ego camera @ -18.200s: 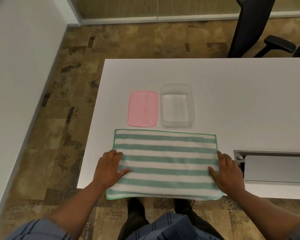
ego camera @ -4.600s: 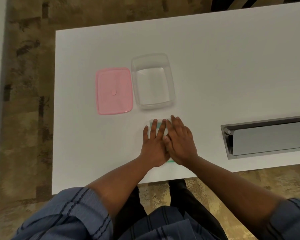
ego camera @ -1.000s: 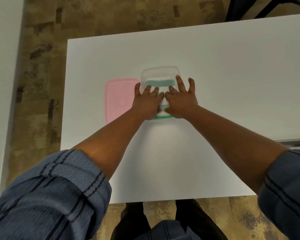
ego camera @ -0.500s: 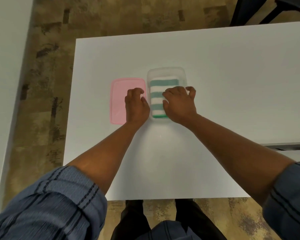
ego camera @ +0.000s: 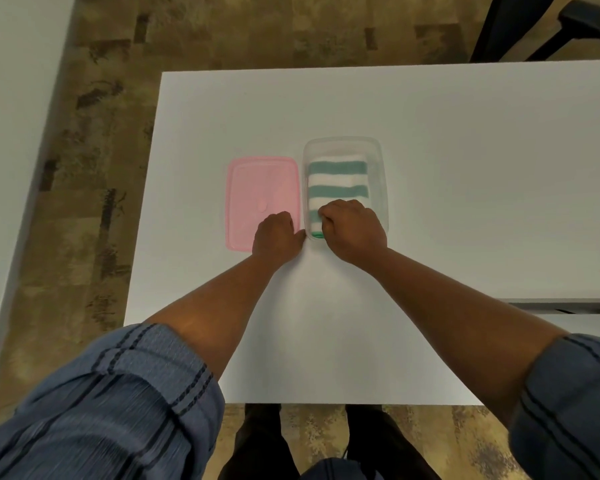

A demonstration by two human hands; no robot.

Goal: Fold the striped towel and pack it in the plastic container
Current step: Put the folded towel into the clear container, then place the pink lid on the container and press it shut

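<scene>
The striped towel [ego camera: 338,181], green and white, lies folded inside the clear plastic container [ego camera: 379,174] in the middle of the white table [ego camera: 465,150]. My right hand [ego camera: 352,228] covers the container's near end, its curled fingers touching the towel's near edge. The pink lid [ego camera: 257,188] lies flat just left of the container. On the lid's near right corner rests my left hand [ego camera: 276,237], also with curled fingers. I cannot tell whether either hand grips anything.
A dark office chair [ego camera: 534,26] stands beyond the table's far right corner. A grey cable slot [ego camera: 568,304] is set into the table at the right edge. Patterned carpet [ego camera: 90,168] borders the table's left side, with a white wall [ego camera: 7,116] beyond it.
Both hands have drawn back toward me: the right from mid-towel to the container's near end, the left to the lid's near corner. The towel stays in the container.
</scene>
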